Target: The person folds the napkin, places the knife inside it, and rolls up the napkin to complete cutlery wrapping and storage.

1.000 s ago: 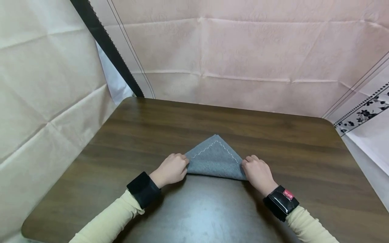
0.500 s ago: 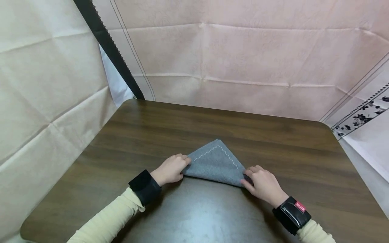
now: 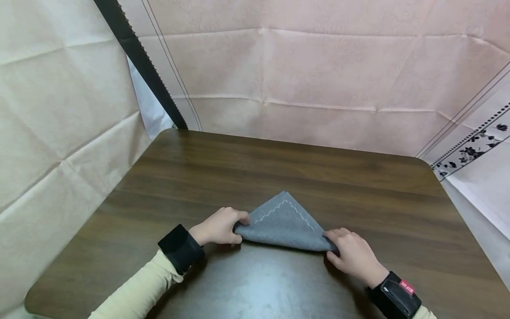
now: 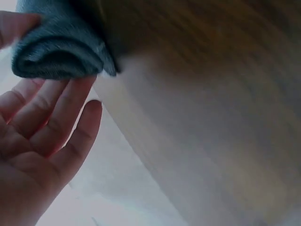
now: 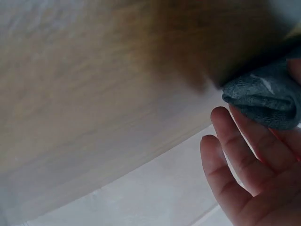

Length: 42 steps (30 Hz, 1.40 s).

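A grey-blue cloth (image 3: 284, 223) with a line of pale stitching lies folded on the table, its point facing away from me and its near edge rolled. My left hand (image 3: 220, 226) pinches the left end of the roll between thumb and fingers. At the opposite end my right hand (image 3: 354, 252) grips the roll in the same manner. In the left wrist view the end of the rolled cloth (image 4: 56, 56) shows spiral layers, with the thumb on one side and fingertips on the other. The right wrist view shows the other rolled end of the cloth (image 5: 263, 99) against the fingers.
The brown wooden table (image 3: 191, 173) has rounded corners and spreads out all round the cloth. Pale creased sheets (image 3: 318, 71) hang behind it and at the left. A black strip (image 3: 143, 62) runs down to the far left corner.
The cloth's near edge has come closer to me and rolled further, so the visible triangle is shorter. Both hands have moved slightly nearer and apart, shifting their hold on the ends.
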Tool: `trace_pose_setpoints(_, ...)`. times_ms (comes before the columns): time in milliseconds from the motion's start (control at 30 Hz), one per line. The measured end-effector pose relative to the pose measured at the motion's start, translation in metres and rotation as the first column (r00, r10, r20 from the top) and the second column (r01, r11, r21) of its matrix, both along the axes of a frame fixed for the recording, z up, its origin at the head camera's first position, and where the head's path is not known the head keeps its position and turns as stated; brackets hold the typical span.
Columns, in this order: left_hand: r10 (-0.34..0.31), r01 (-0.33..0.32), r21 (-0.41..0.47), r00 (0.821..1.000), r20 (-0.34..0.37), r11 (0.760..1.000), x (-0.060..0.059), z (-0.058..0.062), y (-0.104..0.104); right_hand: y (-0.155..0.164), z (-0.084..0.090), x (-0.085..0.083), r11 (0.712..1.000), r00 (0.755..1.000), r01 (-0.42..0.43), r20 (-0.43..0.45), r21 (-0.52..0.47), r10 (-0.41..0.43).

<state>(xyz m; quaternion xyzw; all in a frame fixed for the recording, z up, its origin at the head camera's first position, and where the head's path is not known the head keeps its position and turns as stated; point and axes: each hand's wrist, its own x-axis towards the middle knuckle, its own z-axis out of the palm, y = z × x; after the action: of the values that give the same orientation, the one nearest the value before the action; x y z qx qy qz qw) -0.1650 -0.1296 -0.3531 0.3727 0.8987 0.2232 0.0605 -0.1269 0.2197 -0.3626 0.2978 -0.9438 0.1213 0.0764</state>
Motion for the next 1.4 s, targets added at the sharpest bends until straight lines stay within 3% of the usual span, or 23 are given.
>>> trace_pose_setpoints(167,-0.037,0.026,0.099,0.993,0.111,0.995,-0.005,-0.002,-0.01,0.01,0.005,-0.006,0.995,0.985,-0.002,0.173,-0.104,0.02)
trace_pose_setpoints(367,-0.029,-0.012,0.172,0.972,0.235,0.985,-0.007,-0.003,-0.014,0.018,0.011,-0.02,0.966,0.935,-0.053,0.328,-0.251,0.136)
trace_pose_setpoints(500,0.022,-0.064,0.191,0.976,0.215,0.979,-0.009,-0.002,-0.012,0.017,0.011,-0.026,0.957,0.915,0.0,0.386,-0.29,0.117)
trace_pose_setpoints(633,0.064,-0.083,0.179,0.992,0.109,0.98,-0.012,-0.002,-0.007,0.013,0.01,-0.031,0.964,0.926,0.087,0.378,-0.25,0.015)
trace_pose_setpoints(767,0.133,-0.131,0.095,0.991,-0.015,0.987,-0.016,-0.002,-0.001,0.007,0.01,-0.034,0.972,0.941,0.165,0.32,-0.165,-0.105)
trace_pose_setpoints(900,0.218,-0.221,-0.013,0.97,-0.102,0.975,-0.018,-0.002,0.007,0.0,0.008,-0.037,0.974,0.953,0.213,0.236,-0.073,-0.19)
trace_pose_setpoints(1067,0.219,-0.241,-0.096,0.955,-0.199,0.966,-0.02,-0.002,0.013,-0.007,0.003,-0.039,0.969,0.967,0.248,0.059,0.015,-0.249)
trace_pose_setpoints(1167,0.167,-0.207,-0.123,0.947,-0.274,0.971,-0.021,-0.001,0.015,-0.01,-0.002,-0.039,0.979,0.974,0.206,-0.098,-0.007,-0.205)
trace_pose_setpoints(1267,0.11,-0.17,-0.145,0.929,-0.352,0.975,-0.019,0.001,0.017,-0.014,-0.005,-0.04,0.996,0.969,0.076,-0.232,-0.04,-0.083)
trace_pose_setpoints(1400,0.072,-0.146,-0.174,0.926,-0.37,0.974,-0.011,0.005,0.02,-0.017,-0.004,-0.039,0.996,0.958,-0.084,-0.276,-0.027,0.073)
